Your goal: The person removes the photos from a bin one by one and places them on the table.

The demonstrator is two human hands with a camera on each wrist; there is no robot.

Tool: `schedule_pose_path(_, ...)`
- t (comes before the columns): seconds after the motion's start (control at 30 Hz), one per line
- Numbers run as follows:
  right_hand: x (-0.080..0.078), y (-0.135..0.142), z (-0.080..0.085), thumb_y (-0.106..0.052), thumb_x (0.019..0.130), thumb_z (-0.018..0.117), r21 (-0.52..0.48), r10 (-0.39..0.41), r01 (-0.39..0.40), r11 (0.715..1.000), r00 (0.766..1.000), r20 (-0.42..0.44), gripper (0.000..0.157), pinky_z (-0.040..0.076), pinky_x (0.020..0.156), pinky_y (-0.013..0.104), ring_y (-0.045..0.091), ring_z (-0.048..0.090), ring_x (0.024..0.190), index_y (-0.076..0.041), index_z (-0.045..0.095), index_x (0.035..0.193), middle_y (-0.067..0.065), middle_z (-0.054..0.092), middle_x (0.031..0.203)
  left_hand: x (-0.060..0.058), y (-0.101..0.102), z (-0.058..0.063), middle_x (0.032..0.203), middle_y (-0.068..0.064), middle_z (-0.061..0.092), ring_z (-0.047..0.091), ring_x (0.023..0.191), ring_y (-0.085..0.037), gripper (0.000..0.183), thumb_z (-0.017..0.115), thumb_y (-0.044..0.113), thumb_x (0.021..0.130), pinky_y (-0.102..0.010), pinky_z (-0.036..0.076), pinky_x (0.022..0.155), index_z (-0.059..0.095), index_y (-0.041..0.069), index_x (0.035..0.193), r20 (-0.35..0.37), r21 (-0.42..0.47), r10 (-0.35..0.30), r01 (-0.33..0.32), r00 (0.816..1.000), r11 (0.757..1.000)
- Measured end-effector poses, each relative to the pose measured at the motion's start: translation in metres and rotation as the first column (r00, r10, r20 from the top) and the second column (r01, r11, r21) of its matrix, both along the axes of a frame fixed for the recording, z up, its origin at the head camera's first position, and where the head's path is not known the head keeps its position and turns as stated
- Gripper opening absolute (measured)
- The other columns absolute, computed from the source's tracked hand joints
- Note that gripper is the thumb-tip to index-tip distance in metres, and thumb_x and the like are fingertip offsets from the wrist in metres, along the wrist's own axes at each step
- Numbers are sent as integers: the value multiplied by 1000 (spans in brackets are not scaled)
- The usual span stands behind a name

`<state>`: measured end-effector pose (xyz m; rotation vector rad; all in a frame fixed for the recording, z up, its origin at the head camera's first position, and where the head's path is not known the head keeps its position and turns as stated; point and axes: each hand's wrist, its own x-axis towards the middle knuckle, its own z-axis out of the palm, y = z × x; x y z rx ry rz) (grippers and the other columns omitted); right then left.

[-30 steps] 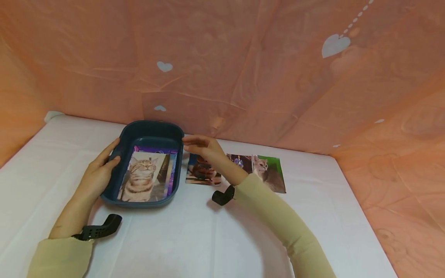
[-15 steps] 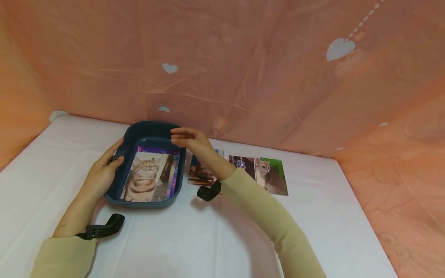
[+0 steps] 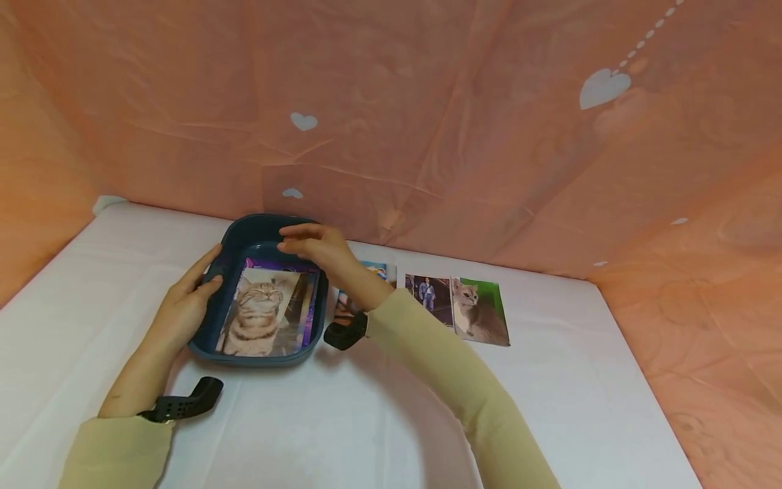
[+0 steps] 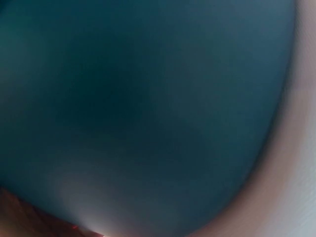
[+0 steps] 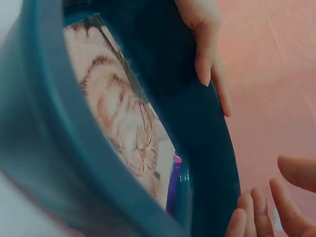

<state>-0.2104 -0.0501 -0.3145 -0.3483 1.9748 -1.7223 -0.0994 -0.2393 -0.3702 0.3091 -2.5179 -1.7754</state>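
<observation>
No text, label, brand, number or sign can be read.

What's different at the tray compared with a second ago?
The right hand has moved left, from the right side of the blue tray to over its far right part. Nothing was visibly picked up or let go. The left hand still grips the tray's left side, and the striped-cat photo remains inside.
</observation>
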Motion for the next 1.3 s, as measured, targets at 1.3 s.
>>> schedule_pose_path(1.3, 10, -18, -13, -10, 84, 71, 227, -18, 7, 974, 999, 48, 35, 35, 109, 45, 28, 41, 134, -7, 68, 119, 7, 50, 141, 2, 1, -1, 148, -35, 27, 34, 126, -48, 55, 33, 34, 104, -65, 27, 101, 14, 27, 154, 3, 7, -7, 7, 1000, 1000)
